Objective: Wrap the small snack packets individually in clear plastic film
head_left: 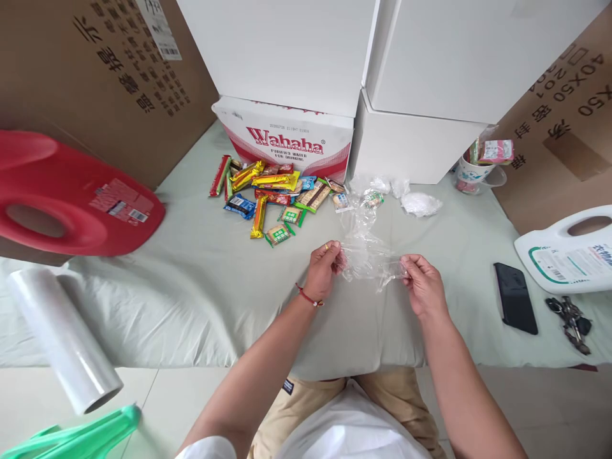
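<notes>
Between my two hands a clear plastic bag (366, 258) is stretched out above the cloth, its far part reaching back toward the snacks. My left hand (326, 269) pinches one side of it, and my right hand (423, 280) pinches the other. At the bag's far end lies a small green-marked packet (373, 199), seen through or among the crumpled plastic; I cannot tell if it is inside. To the left is a pile of wrapped snacks, with yellow-wrapped bars (275, 182), a blue packet (240, 206) and green-and-clear biscuit packs (280, 234).
A Wahaba-style printed water carton (291, 143) and white boxes (411, 146) stand behind. Crumpled clear plastic (421, 204) lies at their foot. On the right are a phone (515, 298), keys (571, 322), a white jug (568, 255) and cups (471, 172). A red jug (76, 197) and plastic roll (64, 341) lie left.
</notes>
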Demonstrator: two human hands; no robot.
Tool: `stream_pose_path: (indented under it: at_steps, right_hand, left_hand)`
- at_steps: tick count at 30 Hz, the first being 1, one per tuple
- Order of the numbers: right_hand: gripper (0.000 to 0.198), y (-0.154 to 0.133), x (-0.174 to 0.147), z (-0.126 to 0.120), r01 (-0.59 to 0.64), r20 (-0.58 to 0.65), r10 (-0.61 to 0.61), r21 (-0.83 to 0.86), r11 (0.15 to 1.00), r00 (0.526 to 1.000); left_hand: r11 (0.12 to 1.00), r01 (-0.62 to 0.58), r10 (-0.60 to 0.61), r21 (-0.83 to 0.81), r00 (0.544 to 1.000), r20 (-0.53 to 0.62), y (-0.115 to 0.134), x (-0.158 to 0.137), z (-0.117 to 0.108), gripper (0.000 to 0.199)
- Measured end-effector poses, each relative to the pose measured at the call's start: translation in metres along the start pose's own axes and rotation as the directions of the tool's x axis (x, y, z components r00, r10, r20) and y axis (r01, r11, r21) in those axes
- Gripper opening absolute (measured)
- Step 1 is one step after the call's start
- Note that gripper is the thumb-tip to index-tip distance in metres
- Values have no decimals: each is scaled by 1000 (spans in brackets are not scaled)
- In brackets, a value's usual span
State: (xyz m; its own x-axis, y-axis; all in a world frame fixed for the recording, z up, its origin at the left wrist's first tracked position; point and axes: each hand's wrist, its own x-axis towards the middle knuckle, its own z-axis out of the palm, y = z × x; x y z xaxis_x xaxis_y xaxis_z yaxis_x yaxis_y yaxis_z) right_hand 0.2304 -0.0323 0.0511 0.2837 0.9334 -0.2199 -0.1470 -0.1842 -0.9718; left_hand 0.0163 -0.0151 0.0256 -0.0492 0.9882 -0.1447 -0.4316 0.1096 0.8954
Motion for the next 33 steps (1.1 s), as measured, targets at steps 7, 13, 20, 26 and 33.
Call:
stream_pose_path:
  at_steps: [7,13,20,26,33]
  right_hand:
    - [75,-23,11,6,290,359,-159,-348,892,920]
    - [50,-15,30,53,252,485,-49,-362,898,873]
    - [30,-13,29,58,160,393,-14,-341,926,920]
    - [30,-30,10,57,265,419,-99,-361,894,903]
    - [35,-40,-18,70,338,523,-120,-345,876,844]
  left_hand:
    - [986,-50,24,158,986,164,8,-22,13,54]
    - [980,-20,-30,196,967,252,12,-44,5,53]
    - [975,131,-137,177,990,18,23,-76,-48,47]
    - [864,-12,125,504,974,-190,45,-86,-66,46]
    - [546,-179,408,818,910,-73,39,-50,-8,88]
